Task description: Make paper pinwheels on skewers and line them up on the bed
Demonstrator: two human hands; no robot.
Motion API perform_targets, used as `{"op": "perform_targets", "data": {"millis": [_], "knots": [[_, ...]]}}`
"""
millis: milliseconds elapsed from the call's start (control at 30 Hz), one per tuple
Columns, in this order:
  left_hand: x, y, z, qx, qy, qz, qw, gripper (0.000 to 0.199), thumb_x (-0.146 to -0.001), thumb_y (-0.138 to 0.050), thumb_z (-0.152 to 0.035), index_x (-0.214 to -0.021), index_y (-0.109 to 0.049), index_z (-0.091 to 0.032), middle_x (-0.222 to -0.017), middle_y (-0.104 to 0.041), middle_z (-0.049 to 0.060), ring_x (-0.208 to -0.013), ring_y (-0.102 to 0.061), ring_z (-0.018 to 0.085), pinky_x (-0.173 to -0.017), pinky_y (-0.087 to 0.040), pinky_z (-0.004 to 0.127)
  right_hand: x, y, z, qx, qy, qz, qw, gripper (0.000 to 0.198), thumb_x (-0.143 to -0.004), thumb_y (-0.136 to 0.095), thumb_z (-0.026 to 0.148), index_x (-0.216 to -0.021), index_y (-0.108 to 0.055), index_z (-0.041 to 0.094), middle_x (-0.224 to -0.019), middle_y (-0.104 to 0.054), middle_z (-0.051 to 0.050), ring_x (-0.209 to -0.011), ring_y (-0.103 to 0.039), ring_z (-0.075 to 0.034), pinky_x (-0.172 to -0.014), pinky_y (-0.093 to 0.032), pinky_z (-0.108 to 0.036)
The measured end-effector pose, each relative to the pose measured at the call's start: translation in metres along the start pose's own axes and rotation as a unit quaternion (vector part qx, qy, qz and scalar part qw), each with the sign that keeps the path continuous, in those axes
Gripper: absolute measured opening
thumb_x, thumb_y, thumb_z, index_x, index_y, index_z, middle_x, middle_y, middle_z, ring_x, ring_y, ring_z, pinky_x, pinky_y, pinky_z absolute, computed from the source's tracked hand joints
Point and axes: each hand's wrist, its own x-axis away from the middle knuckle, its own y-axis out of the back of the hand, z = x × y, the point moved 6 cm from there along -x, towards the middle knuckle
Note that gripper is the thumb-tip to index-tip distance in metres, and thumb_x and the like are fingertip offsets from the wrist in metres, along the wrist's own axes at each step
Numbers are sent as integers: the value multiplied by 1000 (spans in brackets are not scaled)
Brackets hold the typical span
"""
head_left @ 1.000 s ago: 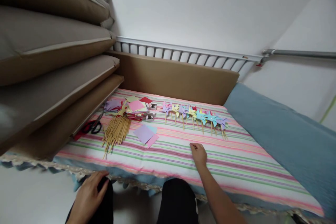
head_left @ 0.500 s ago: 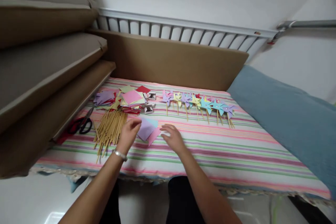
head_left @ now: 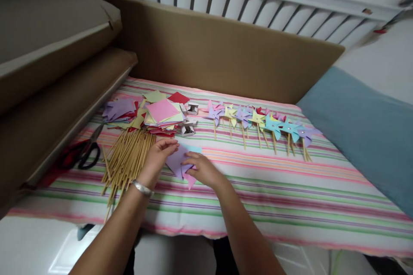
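A purple square of paper (head_left: 176, 161) lies on the striped cloth, overlapping a light blue sheet (head_left: 195, 148) and a pink sheet (head_left: 190, 180). My left hand (head_left: 158, 157) hovers at the purple sheet's upper left edge, thumb and fingers slightly apart with nothing seen between them. Over the right side of that sheet is my right hand (head_left: 204, 169), its fingers spread and seeming to touch the paper; their tips partly cover it. Just left of my left hand is a heap of thin wooden sticks (head_left: 129, 159).
Stacked coloured paper squares (head_left: 161, 111), cut purple pieces (head_left: 118, 109) and two small white boxes (head_left: 189, 128) sit behind my hands. Scissors (head_left: 88, 148) lie left. A row of paper pinwheels (head_left: 272, 125) on sticks is right. Large brown padded panels (head_left: 74, 90) border the left.
My right hand has moved left onto the purple paper. My left hand stays near the paper's edge, fingers now stretched further over it. The view has tilted down and come closer.
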Motion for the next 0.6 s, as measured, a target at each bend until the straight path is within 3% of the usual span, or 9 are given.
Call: {"op": "perform_targets", "data": {"millis": [133,267,333,467,600], "knots": [[4,3,-6,-12,-6,-8,1000,26,-58,-75,-26,-79,-67,-13,-81,-70,8,-76,-63,17,-78,-46,31,-6,14,-6,-141,-29,-41,989,16,-77,-58,18,-81,-73,23,-101,-68,-5,-101,-60,-19,-90,-45,-32],[8,22,-16,17,-77,-108,991,27,-63,-72,-27,-87,-66,-15,-88,-69,6,-81,-63,15,-81,-46,30,-12,35,-16,-237,-83,-158,955,15,-76,-58,27,-81,-72,21,-94,-70,-5,-89,-63,-19,-81,-49,-32],[9,25,-14,73,-80,-134,985,28,-64,-72,-27,-89,-65,-16,-88,-69,4,-80,-63,14,-80,-47,28,-12,44,-16,-261,-87,-214,937,17,-77,-58,28,-83,-72,21,-94,-70,-5,-90,-63,-20,-82,-49,-34],[12,3,3,181,49,-78,979,24,-73,-64,-36,-86,-63,-15,-78,-67,4,-70,-64,14,-67,-51,28,-4,62,-2,-235,-17,-312,920,17,-79,-56,25,-88,-71,26,-110,-65,-5,-108,-56,-22,-94,-44,-39],[20,-32,13,211,186,44,959,37,-78,-55,-49,-80,-63,-13,-81,-68,12,-78,-66,22,-71,-53,36,6,70,17,-132,73,-310,939,23,-82,-52,17,-88,-71,29,-123,-59,0,-128,-38,-21,-106,-31,-44]]}}
